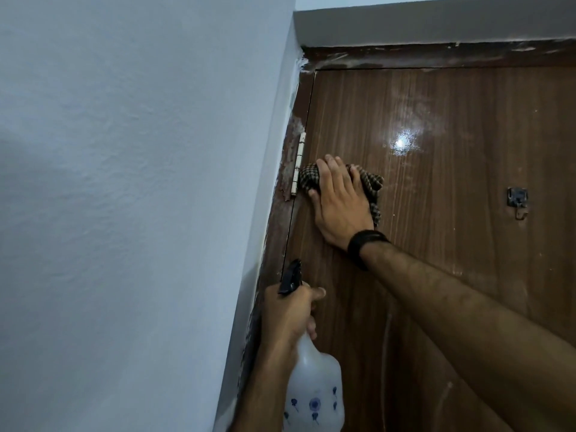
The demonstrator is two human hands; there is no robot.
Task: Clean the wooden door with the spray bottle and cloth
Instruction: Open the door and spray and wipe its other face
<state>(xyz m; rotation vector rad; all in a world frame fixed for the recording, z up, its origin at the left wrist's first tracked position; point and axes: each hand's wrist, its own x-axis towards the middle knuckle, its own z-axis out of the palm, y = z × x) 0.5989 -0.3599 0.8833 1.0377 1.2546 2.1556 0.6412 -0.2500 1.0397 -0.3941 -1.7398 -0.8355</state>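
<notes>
A: How is the surface described?

B: A wooden door (452,244) with a glossy brown grain finish is seen from below, shut in a dark frame (436,56). A bright glare spot (402,144) is reflected on the upper panel. Pale smears and streaks are noted across the panel and along the frame's top rail. A white hinge (298,165) is fitted at the left edge, where the frame's paint is chipped. A small metal hook (518,201) is mounted on the panel, well apart to the right.

A: And the room?

B: A pale, lightly textured wall (124,182) is seen left of the frame, and a lighter band of wall above it.

A: Where is the cloth?

B: A checked cloth (369,185) is pressed flat against the door by the right hand (338,204), just beside the hinge. The fingers are extended and laid over the bunched fabric. A dark band (363,247) is worn on that wrist.

A: And the spray bottle?

B: The translucent white spray bottle (314,385), printed with blue flowers, is held lower down, near the frame. Its neck is gripped by the curled fingers of the left hand (288,313), and the black nozzle (291,277) is pointed upward.
</notes>
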